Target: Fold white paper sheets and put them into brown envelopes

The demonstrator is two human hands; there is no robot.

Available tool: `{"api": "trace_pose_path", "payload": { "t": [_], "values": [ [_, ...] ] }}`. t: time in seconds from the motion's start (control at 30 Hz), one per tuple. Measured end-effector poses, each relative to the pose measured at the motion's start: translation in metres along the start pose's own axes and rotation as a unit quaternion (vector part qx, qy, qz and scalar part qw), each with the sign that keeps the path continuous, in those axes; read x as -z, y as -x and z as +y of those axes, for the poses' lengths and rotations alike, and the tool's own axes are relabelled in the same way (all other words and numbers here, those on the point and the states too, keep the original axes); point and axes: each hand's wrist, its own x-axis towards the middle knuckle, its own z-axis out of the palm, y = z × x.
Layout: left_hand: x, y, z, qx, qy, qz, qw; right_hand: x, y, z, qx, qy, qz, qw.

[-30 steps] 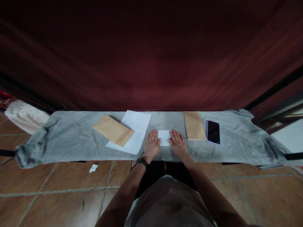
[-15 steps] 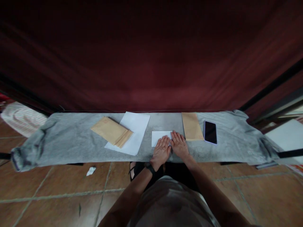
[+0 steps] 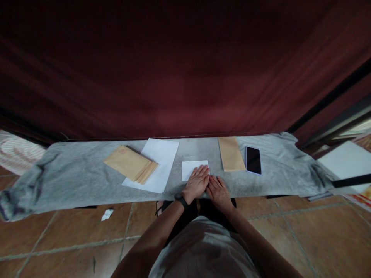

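A small white piece of paper (image 3: 188,168), perhaps folded, lies on the grey cloth in front of me. My left hand (image 3: 197,180) rests flat across its right part, fingers stretched out, and covers that portion. Just to the right, my right hand (image 3: 218,192) lies with fingers extended, its fingertips by the paper's lower right corner and beside my left hand. Neither hand grips anything. A single brown envelope (image 3: 231,153) is to the right, beyond my right hand.
At left, a stack of brown envelopes (image 3: 130,163) overlaps larger white sheets (image 3: 162,162). A phone (image 3: 253,160) with a purple edge lies right of the single envelope. Grey cloth (image 3: 78,173) covers the narrow bench; a dark red curtain (image 3: 185,96) hangs behind it.
My right hand has slid down toward me, off most of the paper. My left hand has shifted slightly across the paper, still flat. The whole view has moved a little.
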Motion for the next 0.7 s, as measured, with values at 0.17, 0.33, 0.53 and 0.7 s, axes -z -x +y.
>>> {"api": "trace_pose_path", "payload": {
  "t": [0.17, 0.33, 0.53, 0.7],
  "values": [
    [0.000, -0.025, -0.012, 0.020, -0.002, -0.020, 1.000, 0.004, -0.003, -0.003, -0.020, 0.001, 0.011, 1.000],
    [-0.001, -0.045, -0.021, 0.037, 0.001, -0.012, 0.999, 0.005, -0.003, -0.004, -0.029, -0.005, 0.013, 0.999],
    [-0.004, -0.043, -0.023, 0.035, -0.009, 0.013, 0.999, 0.005, -0.003, -0.004, -0.031, -0.004, 0.016, 0.999],
    [-0.001, -0.007, -0.019, -0.007, -0.019, -0.002, 1.000, 0.005, -0.004, -0.005, -0.030, 0.002, 0.006, 1.000]
  ]
}}
